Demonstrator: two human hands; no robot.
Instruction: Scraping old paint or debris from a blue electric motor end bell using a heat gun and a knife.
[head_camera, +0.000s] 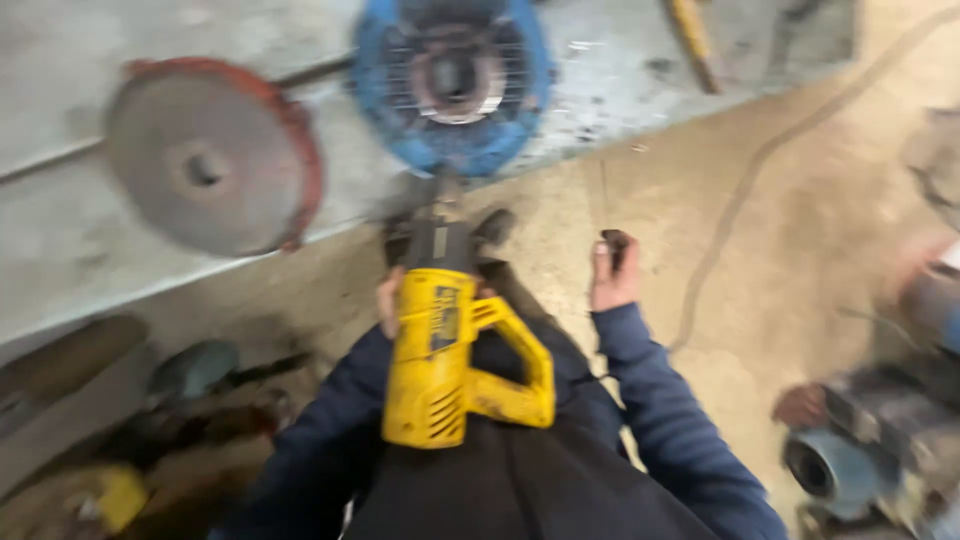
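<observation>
At far left we see a grey round disc (205, 160) with a red rim, lying flat on a pale concrete slab (60, 240); a dark hole marks its centre. Below it, at the lower left edge, a blurred heap of tools (150, 420) lies on the floor, with a yellow piece among them; we cannot tell what each item is.

Moving right, a blue round fan housing (450, 80) with a wire guard sits on the slab at the top of the view. Just below it we see our yellow power tool (445, 350), its black nose pointing up toward the housing and its loop handle to the right. Our left hand (388, 300) is closed around the tool body near the front, mostly hidden behind it. The tool rests over our dark-clothed lap.

To the right, our right hand (612, 275), in a blue sleeve, is raised over the sandy floor (780, 260) and pinches a small dark object (616, 243); blur keeps us from naming it. A thin cable (760, 170) curves across the floor.

At far right, another person's hand (800, 405) rests by a grey cylindrical motor (850, 450).
</observation>
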